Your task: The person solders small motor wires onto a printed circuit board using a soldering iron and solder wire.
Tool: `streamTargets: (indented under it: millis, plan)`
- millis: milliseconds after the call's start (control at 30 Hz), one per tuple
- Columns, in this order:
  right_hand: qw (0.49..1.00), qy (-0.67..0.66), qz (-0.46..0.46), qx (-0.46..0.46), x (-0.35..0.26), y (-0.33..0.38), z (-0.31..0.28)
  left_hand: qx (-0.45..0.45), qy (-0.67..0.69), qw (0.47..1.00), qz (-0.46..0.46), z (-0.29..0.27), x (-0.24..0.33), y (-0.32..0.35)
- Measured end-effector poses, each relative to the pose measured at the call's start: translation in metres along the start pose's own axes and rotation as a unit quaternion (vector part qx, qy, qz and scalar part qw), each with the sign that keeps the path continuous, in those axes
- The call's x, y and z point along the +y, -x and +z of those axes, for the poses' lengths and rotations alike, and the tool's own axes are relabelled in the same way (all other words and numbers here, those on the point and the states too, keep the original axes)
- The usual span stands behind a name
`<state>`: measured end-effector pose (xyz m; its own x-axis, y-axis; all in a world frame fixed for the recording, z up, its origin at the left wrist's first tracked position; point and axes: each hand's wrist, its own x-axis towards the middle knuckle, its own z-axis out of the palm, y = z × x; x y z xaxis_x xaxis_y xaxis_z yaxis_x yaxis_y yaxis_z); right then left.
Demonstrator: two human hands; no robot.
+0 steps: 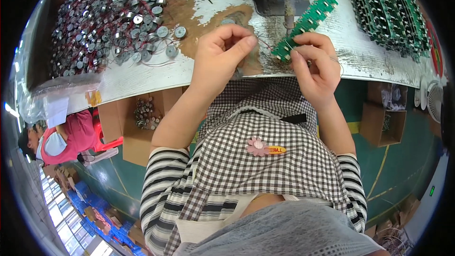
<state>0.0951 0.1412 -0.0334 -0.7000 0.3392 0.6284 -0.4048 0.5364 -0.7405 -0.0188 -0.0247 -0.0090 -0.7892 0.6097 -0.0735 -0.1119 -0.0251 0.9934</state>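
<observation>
Two bare hands work above a worn white tabletop (156, 81) with brown bare patches. The left hand (222, 52) is narrowed to a pinch, thumb against forefinger, holding thin reddish wires (265, 43) that run toward the near end of a long green circuit board strip (316, 13). That strip lies slantwise between the hands, its far end pointing up and to the right. The right hand (318, 66) is curled, thumb and fingers close together at the strip's lower right edge; I cannot tell whether it grips the strip. Just over the strip stands an upright, stained metal rod (289, 2), with a black square fan (265, 7) behind it. On the left spreads a big heap of small round silver metal parts with red leads (137, 23); on the right sit stacked rows of green circuit boards (386, 16).
</observation>
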Motion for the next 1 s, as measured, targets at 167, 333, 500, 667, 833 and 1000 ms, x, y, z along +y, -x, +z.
streamTargets:
  millis: [167,333,500,667,833,1000]
  plan:
    - [1.000,0.001,0.018,0.012,0.002,0.002,-0.001,0.183,-0.357,0.833,0.382,-0.022,0.002,-0.036]
    - [0.999,-0.026,0.032,0.016,-0.001,0.002,0.000,0.328,-0.347,0.723,0.499,-0.070,0.061,-0.066]
    - [1.000,0.003,0.020,0.018,0.005,0.002,-0.003,0.191,-0.106,0.883,0.415,-0.055,0.080,-0.052]
    - [1.000,0.020,-0.002,-0.005,0.001,0.003,-0.002,-0.068,-0.009,0.998,-0.010,0.003,0.027,0.005]
    - [0.999,-0.045,0.030,0.004,-0.003,0.004,-0.004,-0.065,-0.066,0.996,-0.014,0.025,0.005,0.007]
    - [0.999,-0.029,0.015,0.008,-0.004,0.003,-0.006,-0.057,-0.135,0.982,0.121,0.023,-0.007,-0.004]
